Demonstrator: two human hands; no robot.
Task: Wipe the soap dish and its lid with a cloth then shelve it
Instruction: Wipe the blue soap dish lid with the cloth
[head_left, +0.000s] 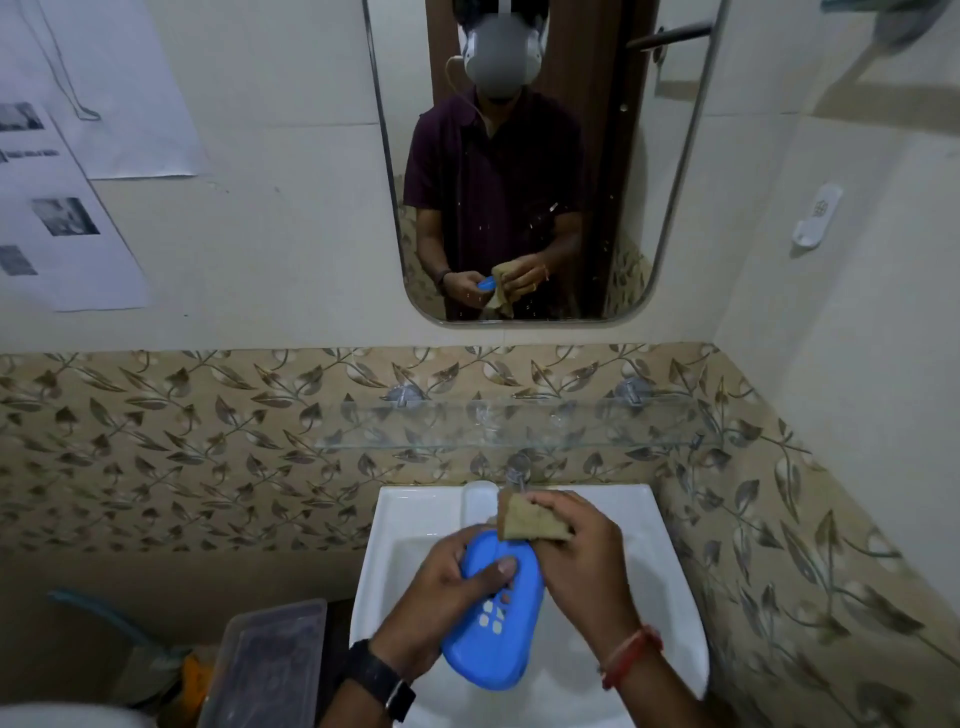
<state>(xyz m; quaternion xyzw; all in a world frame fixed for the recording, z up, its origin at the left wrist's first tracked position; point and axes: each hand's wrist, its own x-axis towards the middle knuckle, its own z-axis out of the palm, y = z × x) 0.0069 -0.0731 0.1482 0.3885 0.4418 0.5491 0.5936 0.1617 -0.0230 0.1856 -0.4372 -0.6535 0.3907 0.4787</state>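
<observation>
In the lower centre of the frame, over the white sink (670, 571), the blue soap dish (498, 623) is held in the grip of the left hand (447, 587). A tan cloth (530, 519) is clasped by the right hand (576, 556) and pressed against the dish's upper end. A glass shelf (519, 426) is seen above.

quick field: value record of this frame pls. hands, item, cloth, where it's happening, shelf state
left hand: grips the blue soap dish part, thumb on top
right hand: holds the brown cloth against the part's far end
location: over the white sink
glass shelf: nothing resting on it
mirror: reflects the person and both hands
</observation>
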